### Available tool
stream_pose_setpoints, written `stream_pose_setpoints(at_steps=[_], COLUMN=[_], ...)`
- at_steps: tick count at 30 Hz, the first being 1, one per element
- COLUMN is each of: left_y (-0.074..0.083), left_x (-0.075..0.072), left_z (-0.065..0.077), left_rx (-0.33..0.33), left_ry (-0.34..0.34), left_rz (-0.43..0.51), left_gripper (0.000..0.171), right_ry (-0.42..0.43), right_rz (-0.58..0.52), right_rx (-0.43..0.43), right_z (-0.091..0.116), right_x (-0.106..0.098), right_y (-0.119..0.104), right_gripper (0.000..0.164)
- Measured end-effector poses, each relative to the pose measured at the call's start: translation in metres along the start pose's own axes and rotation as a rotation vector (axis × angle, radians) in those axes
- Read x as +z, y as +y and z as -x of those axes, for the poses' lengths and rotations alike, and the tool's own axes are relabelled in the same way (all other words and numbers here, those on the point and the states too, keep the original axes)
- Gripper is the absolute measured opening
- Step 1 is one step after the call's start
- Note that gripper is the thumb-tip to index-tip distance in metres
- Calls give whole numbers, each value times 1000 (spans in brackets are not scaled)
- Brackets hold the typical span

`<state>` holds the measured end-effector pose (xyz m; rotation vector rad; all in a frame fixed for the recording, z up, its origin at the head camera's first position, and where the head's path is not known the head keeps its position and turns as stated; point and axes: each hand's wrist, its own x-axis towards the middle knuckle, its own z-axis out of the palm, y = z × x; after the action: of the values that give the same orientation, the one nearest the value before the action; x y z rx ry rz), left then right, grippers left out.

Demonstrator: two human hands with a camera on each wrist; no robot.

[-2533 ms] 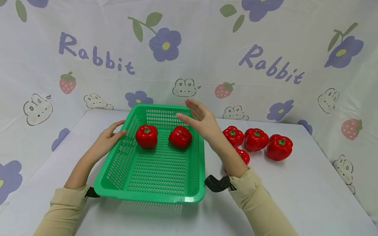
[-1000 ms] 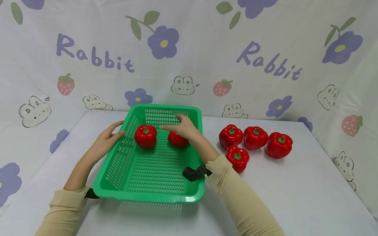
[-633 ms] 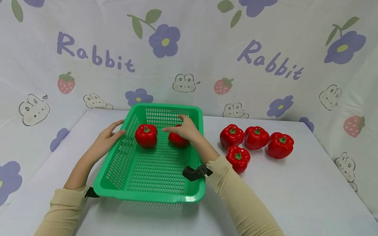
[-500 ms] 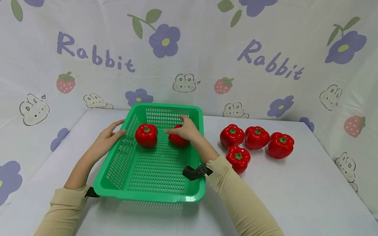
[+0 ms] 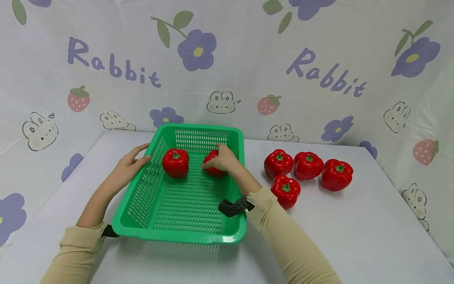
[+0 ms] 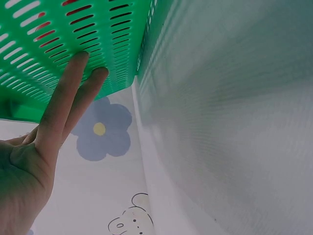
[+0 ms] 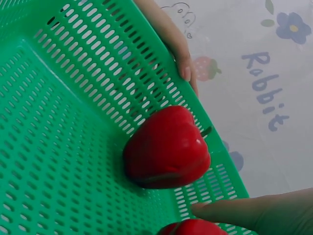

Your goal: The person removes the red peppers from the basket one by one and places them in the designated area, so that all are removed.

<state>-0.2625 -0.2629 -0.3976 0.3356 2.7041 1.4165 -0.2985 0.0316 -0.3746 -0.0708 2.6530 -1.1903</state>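
In the head view, my right hand (image 5: 225,158) is down inside the green basket (image 5: 181,236), gripping a red bell pepper (image 5: 214,172). Its thumb lies along the pepper's near left side and the fingers reach over the far side. Part of this pepper also shows at the bottom of the right wrist view, below the thumb. A second bell pepper (image 5: 175,163) sits to the left in the basket, its green stem up. My left hand (image 5: 124,169) rests at the basket's left rim; in the left wrist view its straight fingers (image 6: 71,85) touch the slotted outer wall.
Several more red bell peppers (image 5: 307,166) stand grouped on the white table (image 5: 354,232), right of the basket. Behind the table hangs a white cloth (image 5: 244,67) printed with flowers, rabbits and strawberries.
My right hand has come in from above the basket's right rim, lowered over the right-hand pepper, and its thumb and fingers have closed on it. The left hand has stayed at the rim.
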Motion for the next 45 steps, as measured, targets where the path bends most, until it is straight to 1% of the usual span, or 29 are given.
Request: stream_pose_setpoints(at_steps=[7,11,15,21,24,27,29,37,42,45], left_y=[1,0,0,-1,-1,-2,-2,-2,-1,-1], left_x=[-1,-1,-1,0,0,0,0,0,0,1], left_z=[0,0,0,0,0,0,0,1,0,-1], left_rx=[0,2,2,3,2,0,0,-3,0,1], left_ry=[-9,-13,-10,-2,0,2,4,3,1,3], left_rz=[15,17,21,13,11,8,4,1,15,18], left_gripper=[62,62,62,62,62,62,62,62,61,61], right_ry=[12,21,19,10,14,21,25,22,10,11], right_rz=[51,62,70,107,140,152,149,111,61,34], right_rx=[-10,-16,-31,-41,-46,-52,-54,-57,-71,-98], right_z=[3,5,5,6,6,7,7,7,9,12], right_x=[-1,-1,0,1,1,1,1,1,0,-2], right_y=[-2,-2,-2,-2,-2,-2,-1,-3,-7,-11], right_gripper=[73,68,66,71,65,54,50,46,51,53])
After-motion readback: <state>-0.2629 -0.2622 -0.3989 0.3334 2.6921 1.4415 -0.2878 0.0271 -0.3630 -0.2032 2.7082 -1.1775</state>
